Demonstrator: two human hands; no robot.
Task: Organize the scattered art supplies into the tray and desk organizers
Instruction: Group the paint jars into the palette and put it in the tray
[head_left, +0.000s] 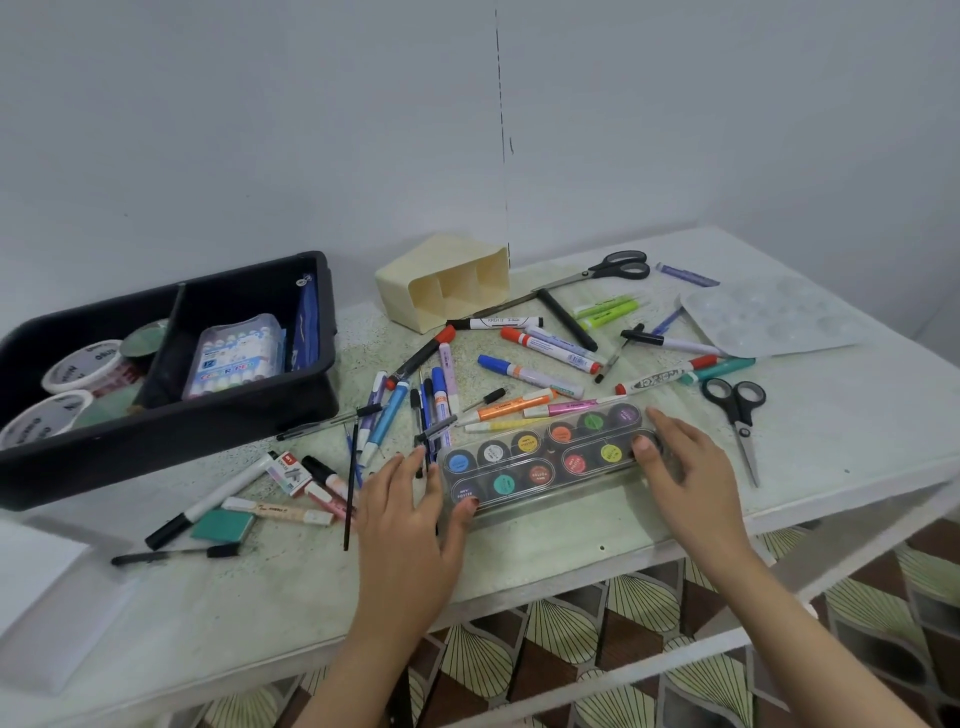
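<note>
Step in hand: picking up the paint set (545, 460), mid-table (571, 530) w/ both hands on it. The left hand (410, 499) pinches its 9 o'clock end, thumb on the near edge; the right hand (685, 467) wraps the 3 o'clock end, thumb on top. It looks flat on the table, tho the angle makes that hard to judge. Next, prob.: lift it level and carry it to the black tray (156, 441) at 10 o'clock, where room beside the marker pack (234, 358) looks tight.
</note>
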